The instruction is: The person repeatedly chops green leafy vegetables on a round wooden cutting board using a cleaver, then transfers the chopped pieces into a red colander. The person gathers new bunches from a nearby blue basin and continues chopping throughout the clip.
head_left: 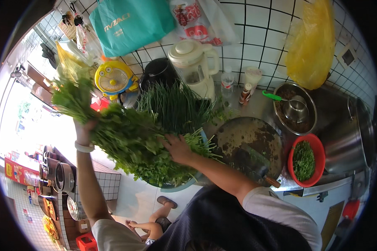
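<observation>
My left hand (86, 129), with a white band on its wrist, is closed round a big bunch of cilantro (127, 134), lifting its leafy left end. Fingers somewhat spread, my right hand (180, 149) grips the same bunch near the stems; its fingertips are partly sunk in the leaves. Beneath lies a blue-grey basin (192, 182), mostly covered by the greens. Long thin green scallions (169, 104) are heaped behind the bunch. Right of the stems is a round chopping board (243, 129), dark with stains and bits of green, with a cleaver (257, 161) lying on it.
A red bowl (321, 157) of chopped greens and a steel bowl (313, 106) with a ladle stand at right, beside a large steel pot (343, 142). At the back are a blender (192, 69), bottles (227, 81) and a yellow fan (113, 77). Someone's legs (157, 219) show below.
</observation>
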Available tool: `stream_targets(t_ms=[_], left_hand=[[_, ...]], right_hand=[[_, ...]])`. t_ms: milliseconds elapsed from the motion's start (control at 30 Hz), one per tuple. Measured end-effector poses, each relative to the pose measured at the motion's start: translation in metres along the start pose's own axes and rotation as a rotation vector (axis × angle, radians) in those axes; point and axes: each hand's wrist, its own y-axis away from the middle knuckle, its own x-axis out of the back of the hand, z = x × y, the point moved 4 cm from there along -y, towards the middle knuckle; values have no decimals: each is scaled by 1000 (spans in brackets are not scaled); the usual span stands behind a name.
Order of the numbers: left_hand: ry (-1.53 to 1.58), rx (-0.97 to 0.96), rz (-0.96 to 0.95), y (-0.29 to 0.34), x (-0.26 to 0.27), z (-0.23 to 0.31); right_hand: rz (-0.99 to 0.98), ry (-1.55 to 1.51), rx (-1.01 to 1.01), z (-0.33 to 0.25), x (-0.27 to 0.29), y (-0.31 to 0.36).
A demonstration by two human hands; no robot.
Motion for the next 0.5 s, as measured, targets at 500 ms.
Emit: stream_targets(t_ms=[500], left_hand=[[-401,-158,28,-44,-1,277]], right_hand=[[-251,-79,34,-12,77,13]])
